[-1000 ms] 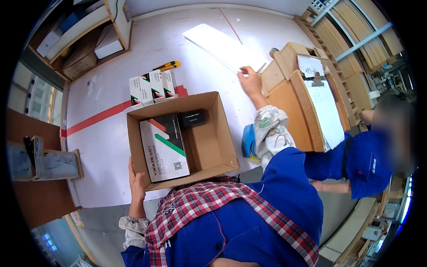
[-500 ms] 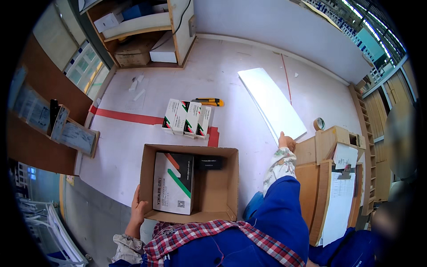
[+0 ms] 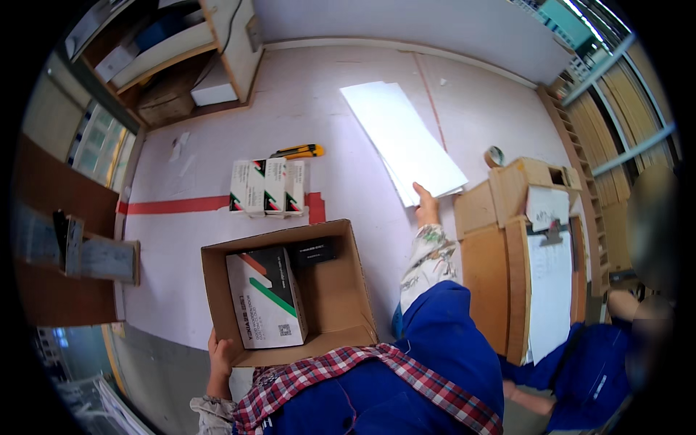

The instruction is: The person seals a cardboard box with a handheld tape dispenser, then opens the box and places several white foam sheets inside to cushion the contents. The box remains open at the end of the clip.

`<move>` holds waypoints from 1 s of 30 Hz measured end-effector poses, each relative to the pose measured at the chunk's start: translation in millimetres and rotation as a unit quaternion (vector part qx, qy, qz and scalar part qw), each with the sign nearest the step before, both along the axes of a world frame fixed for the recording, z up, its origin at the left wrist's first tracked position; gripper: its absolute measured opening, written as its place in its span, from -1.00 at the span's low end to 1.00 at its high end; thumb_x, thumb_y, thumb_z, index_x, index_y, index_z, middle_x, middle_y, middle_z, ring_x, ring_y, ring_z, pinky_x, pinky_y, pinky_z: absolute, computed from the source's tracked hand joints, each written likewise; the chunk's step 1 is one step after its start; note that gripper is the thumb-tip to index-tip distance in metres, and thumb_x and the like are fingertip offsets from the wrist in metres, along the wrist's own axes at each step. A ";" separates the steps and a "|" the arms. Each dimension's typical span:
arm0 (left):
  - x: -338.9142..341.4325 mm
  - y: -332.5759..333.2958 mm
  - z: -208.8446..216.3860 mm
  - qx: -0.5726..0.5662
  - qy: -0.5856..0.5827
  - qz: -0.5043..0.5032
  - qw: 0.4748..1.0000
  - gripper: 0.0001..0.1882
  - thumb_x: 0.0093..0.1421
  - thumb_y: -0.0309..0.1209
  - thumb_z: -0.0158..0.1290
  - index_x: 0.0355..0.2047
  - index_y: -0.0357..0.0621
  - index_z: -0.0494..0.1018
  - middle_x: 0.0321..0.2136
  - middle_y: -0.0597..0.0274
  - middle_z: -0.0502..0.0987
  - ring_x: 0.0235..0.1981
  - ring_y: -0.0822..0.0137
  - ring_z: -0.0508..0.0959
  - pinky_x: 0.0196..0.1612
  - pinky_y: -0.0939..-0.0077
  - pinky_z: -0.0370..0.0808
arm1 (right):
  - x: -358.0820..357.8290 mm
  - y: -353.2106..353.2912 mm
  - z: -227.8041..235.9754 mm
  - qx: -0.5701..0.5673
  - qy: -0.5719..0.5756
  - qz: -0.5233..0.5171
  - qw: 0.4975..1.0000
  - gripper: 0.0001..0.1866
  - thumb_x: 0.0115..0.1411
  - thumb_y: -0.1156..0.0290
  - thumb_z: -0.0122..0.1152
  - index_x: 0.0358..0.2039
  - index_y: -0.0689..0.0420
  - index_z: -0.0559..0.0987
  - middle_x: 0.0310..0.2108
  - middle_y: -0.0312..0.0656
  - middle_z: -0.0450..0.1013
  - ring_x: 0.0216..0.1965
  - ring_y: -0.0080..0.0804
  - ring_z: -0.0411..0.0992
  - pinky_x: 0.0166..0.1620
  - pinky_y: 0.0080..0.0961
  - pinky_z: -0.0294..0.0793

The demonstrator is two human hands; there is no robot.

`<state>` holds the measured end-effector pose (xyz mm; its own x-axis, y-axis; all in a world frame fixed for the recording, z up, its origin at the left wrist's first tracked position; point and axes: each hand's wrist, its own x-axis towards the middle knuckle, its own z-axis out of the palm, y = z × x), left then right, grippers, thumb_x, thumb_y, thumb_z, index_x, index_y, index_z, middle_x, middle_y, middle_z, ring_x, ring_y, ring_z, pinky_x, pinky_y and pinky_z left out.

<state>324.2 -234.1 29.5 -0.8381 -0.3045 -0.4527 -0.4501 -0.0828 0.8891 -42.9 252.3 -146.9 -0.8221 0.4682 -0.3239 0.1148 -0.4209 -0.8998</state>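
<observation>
An open cardboard box (image 3: 330,308) sits tilted against my front. My left hand (image 3: 220,353) is closed on its lower left corner. Inside, a white and black box (image 3: 262,304) with a red and green stripe takes up the left part, and a small black box (image 3: 316,251) lies in the far corner. Out on the table, my right hand (image 3: 426,206) grips the near end of some long white sheets (image 3: 406,138), thumb and fingers closed at the edge. The sheets are slightly fanned; their material I cannot make out.
Several small white boxes (image 3: 266,190) stand beyond the cardboard box, beside a yellow utility knife (image 3: 299,151). A tape roll (image 3: 494,156) and a wooden stand with a clipboard (image 3: 549,275) are at the right. Far left is a shelf (image 3: 230,51). Another person (image 3: 591,373) is close by at the right.
The view has shifted, so the table things appear further left. The white sheets are more fanned out in my right hand. The cardboard box has tilted a little. The other person shows more at right.
</observation>
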 end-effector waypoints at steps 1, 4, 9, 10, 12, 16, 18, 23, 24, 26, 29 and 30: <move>-0.6 -2.6 -0.9 -0.008 0.006 -0.009 1.000 -0.45 -0.08 -0.42 -0.17 0.00 -0.33 0.21 -0.16 0.17 0.36 -0.15 0.37 0.35 -0.07 0.56 0.26 | 14.3 -10.8 25.0 -0.091 -0.012 -0.014 0.996 -0.32 -0.11 0.43 0.28 0.04 0.25 0.21 -0.09 0.02 0.32 -0.11 -0.19 0.36 -0.10 -0.33 0.40; -15.2 4.5 17.8 -0.091 0.024 -0.061 0.994 -0.43 -0.01 -0.37 -0.11 0.04 -0.33 0.17 -0.05 0.07 0.30 -0.04 0.27 0.30 0.01 0.48 0.22 | 62.5 -26.8 95.5 -0.273 -0.017 -0.031 0.961 -0.51 -0.04 0.47 0.19 -0.05 0.20 0.32 -0.15 -0.10 0.38 -0.16 -0.22 0.39 -0.17 -0.36 0.43; -43.8 14.8 61.9 -0.457 0.274 -0.095 0.841 -0.31 0.04 -0.19 0.02 0.11 -0.28 0.09 0.13 -0.06 0.06 0.16 0.05 0.10 0.13 0.26 0.10 | 151.7 -17.0 144.0 -0.275 0.054 0.076 0.957 -0.52 0.00 0.40 0.12 -0.04 0.21 0.30 -0.15 -0.06 0.39 -0.17 -0.20 0.41 -0.15 -0.25 0.45; -58.1 17.3 66.9 -0.418 0.306 -0.102 0.849 -0.28 0.02 -0.15 0.04 0.12 -0.27 0.09 0.13 -0.05 0.07 0.15 0.05 0.12 0.13 0.24 0.10 | 169.9 -12.8 156.6 -0.273 0.064 0.098 0.955 -0.51 0.00 0.41 0.11 -0.02 0.22 0.29 -0.15 -0.04 0.38 -0.15 -0.18 0.40 -0.11 -0.21 0.44; -87.5 21.9 68.8 -0.248 0.337 -0.112 0.901 -0.19 0.00 -0.06 0.07 0.15 -0.24 0.03 0.14 -0.02 0.07 0.13 0.07 0.17 0.13 0.24 0.11 | 200.4 -13.2 179.8 -0.218 0.087 0.125 0.964 -0.45 0.01 0.42 0.08 0.03 0.29 0.23 -0.11 0.03 0.36 -0.12 -0.12 0.38 -0.05 -0.19 0.40; -152.3 15.9 64.0 -0.230 0.413 0.064 0.879 -0.23 0.12 -0.11 -0.03 0.19 -0.21 -0.11 0.14 -0.01 0.05 0.13 0.05 0.17 0.12 0.28 0.15 | 260.6 -25.8 216.7 -0.169 0.036 0.149 0.973 -0.41 -0.01 0.43 0.08 0.05 0.33 0.19 -0.09 0.04 0.34 -0.12 -0.12 0.38 -0.04 -0.25 0.40; -174.8 2.8 77.0 -0.209 0.404 0.156 0.877 -0.36 0.20 -0.20 -0.13 0.18 -0.21 -0.08 0.15 0.01 0.02 0.13 0.11 0.18 0.12 0.32 0.17 | 281.7 -25.2 227.3 -0.141 0.048 0.167 0.975 -0.37 -0.04 0.43 0.10 0.06 0.33 0.18 -0.07 0.05 0.32 -0.10 -0.14 0.37 -0.04 -0.29 0.40; -166.1 20.2 121.2 0.155 0.458 0.027 0.875 -0.53 0.20 -0.22 -0.13 0.04 -0.24 0.18 -0.11 0.11 0.32 -0.01 0.30 0.32 0.01 0.41 0.27 | 329.8 -18.8 226.6 -0.066 0.074 0.187 0.977 -0.23 -0.14 0.40 0.18 0.10 0.32 0.11 -0.04 0.04 0.27 -0.07 -0.18 0.34 -0.04 -0.37 0.39; -163.9 20.6 123.7 0.177 0.447 0.000 0.877 -0.56 0.20 -0.22 -0.12 -0.01 -0.25 0.25 -0.18 0.14 0.38 -0.05 0.34 0.35 -0.02 0.44 0.31 | 336.8 -12.9 224.6 -0.062 0.069 0.190 0.977 -0.21 -0.16 0.39 0.19 0.10 0.31 0.11 -0.04 0.03 0.27 -0.06 -0.19 0.34 -0.04 -0.38 0.39; -175.1 12.1 107.9 0.251 0.432 0.030 0.865 -0.65 0.19 -0.23 -0.11 -0.14 -0.23 0.33 -0.27 0.20 0.41 -0.16 0.37 0.40 -0.12 0.50 0.35 | 350.4 -8.6 222.8 -0.052 0.068 0.186 0.979 -0.18 -0.19 0.37 0.21 0.11 0.31 0.11 -0.04 0.02 0.27 -0.06 -0.20 0.34 -0.04 -0.39 0.39; -174.6 12.4 99.0 0.330 0.407 0.071 0.849 -0.75 0.17 -0.26 -0.08 -0.28 -0.19 0.37 -0.31 0.24 0.42 -0.27 0.42 0.43 -0.22 0.56 0.38 | 367.5 -11.7 221.9 -0.022 0.091 0.192 0.977 -0.18 -0.22 0.35 0.20 0.09 0.32 0.14 -0.04 0.02 0.28 -0.06 -0.18 0.33 -0.03 -0.39 0.37; -171.6 13.6 97.9 0.351 0.399 0.083 0.843 -0.77 0.16 -0.27 -0.07 -0.31 -0.18 0.37 -0.31 0.24 0.42 -0.30 0.43 0.43 -0.25 0.58 0.38 | 372.2 -12.7 220.9 -0.010 0.103 0.195 0.975 -0.19 -0.23 0.34 0.19 0.08 0.33 0.15 -0.04 0.02 0.29 -0.06 -0.18 0.33 -0.02 -0.39 0.36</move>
